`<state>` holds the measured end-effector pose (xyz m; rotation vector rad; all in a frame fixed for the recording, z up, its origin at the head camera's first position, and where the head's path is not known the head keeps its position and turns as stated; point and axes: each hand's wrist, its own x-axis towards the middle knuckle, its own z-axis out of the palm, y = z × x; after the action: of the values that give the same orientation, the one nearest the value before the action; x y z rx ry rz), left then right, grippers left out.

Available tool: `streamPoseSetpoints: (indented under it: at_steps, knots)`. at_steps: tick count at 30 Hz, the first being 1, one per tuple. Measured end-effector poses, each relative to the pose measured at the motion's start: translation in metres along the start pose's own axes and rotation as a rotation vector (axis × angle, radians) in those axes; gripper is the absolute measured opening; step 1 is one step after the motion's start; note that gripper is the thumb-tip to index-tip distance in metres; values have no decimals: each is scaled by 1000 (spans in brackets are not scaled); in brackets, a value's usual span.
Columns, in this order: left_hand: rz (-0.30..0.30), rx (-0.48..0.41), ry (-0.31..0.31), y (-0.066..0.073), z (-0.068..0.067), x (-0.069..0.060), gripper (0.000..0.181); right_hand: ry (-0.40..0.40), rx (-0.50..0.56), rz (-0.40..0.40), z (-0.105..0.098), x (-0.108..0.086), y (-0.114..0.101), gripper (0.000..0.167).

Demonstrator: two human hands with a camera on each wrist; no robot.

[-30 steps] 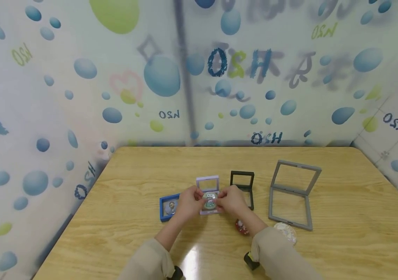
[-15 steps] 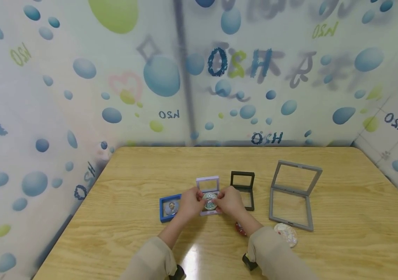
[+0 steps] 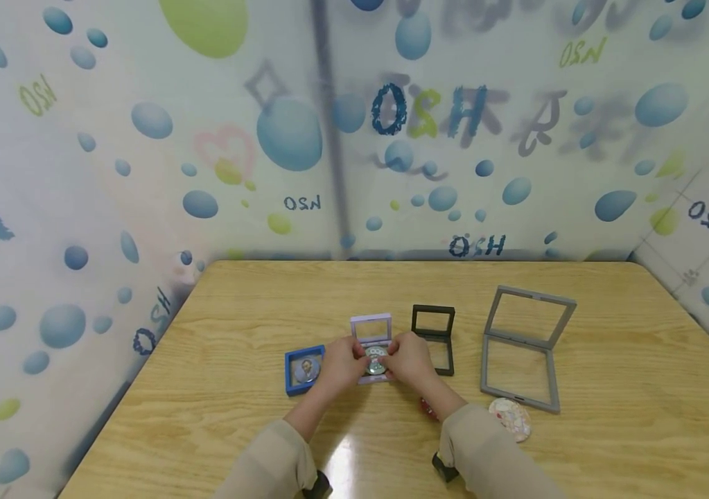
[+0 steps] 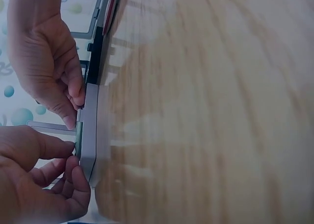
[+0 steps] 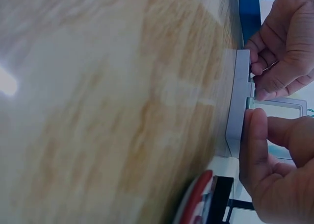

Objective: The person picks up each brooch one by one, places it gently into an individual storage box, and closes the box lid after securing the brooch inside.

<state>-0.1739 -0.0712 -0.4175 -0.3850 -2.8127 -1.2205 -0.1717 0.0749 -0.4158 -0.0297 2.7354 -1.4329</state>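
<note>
nearest, a red badge (image 3: 427, 407) is half hidden by the right forearm (image 3: 444, 398); a white badge (image 3: 512, 419) lies to its right, just beside the near edge of an open grey frame (image 3: 535, 295). further in, the left hand (image 3: 343, 364) and right hand (image 3: 412, 357) pinch a green badge (image 3: 375, 361) from opposite sides, fingers drawn in narrow. it lies directly between them, neither hand nearer, over the base of an open purple frame (image 3: 371, 319); being round, it has no long axis. in the left wrist view its edge shows right at the base; whether it sits flat there i cannot tell. a blue frame (image 3: 288, 374) with a portrait badge (image 3: 306, 370) is just beside the left hand, an open black frame (image 3: 433, 308) just past the right. any print on the green badge is too small to read. farthest, the wall's big lettering (image 3: 424, 112) looks like "h2o" mirrored; smaller repeats, some "n2o", surround it.
</note>
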Motion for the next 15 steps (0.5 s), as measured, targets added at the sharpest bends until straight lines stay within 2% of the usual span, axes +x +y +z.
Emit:
streamPoseSetpoints:
  at_steps: [2, 3, 9, 15]
  knots:
    - [-5, 13, -3, 0, 1, 0, 12, 2, 0, -3, 0, 0, 0, 14]
    - [-29, 15, -14, 1, 1, 1, 12, 3, -2, -7, 0, 0, 0, 15]
    - [-45, 50, -11, 3, 2, 1, 13, 7, -3, -22, 0, 0, 0, 20]
    - [-70, 46, -25, 3, 2, 2, 13, 2, -5, -13, 0, 0, 0, 20]
